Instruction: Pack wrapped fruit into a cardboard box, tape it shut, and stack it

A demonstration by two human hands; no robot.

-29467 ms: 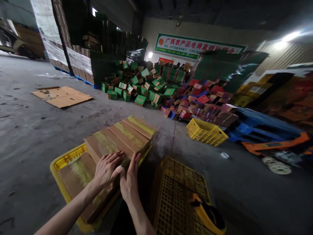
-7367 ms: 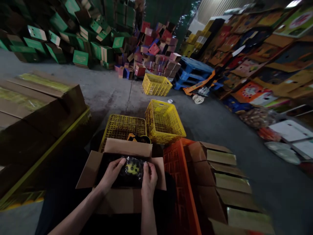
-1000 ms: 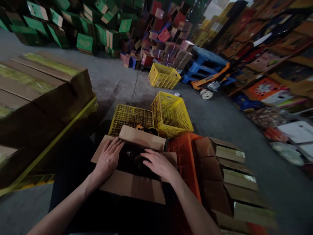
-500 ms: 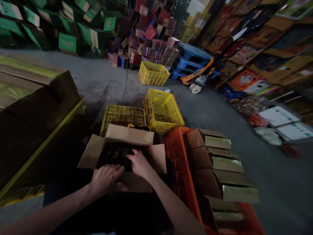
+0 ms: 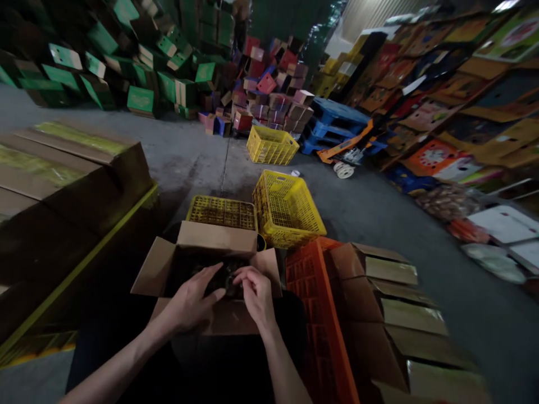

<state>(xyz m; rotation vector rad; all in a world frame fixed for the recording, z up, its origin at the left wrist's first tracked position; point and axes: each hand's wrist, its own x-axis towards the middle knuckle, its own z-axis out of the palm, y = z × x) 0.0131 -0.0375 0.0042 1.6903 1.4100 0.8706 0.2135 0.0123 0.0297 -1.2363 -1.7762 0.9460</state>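
An open cardboard box (image 5: 217,235) stands in front of me with its flaps folded outward. Dark, slightly shiny items (image 5: 229,272) fill its inside; their kind is too dim to make out. Over the box's near left part reaches my left hand (image 5: 194,297), its thumb and fingers apart and nothing seen in them. My right hand (image 5: 256,292) is at the right side of the opening, fingers bent and drawn together over the contents. Whatever its fingertips may hold is hidden.
Taped cartons (image 5: 76,163) stand on my left. On my right, an orange crate (image 5: 314,303) holds several cardboard boxes (image 5: 362,292). Ahead are yellow crates (image 5: 290,210), blue pallets (image 5: 337,118), an orange pallet jack (image 5: 347,140) and heaps of green boxes (image 5: 141,100).
My left hand has moved from the near edge further over the box, its fingers spreading. My right hand has shifted right and its fingers have curled in. The view has tilted up slightly.
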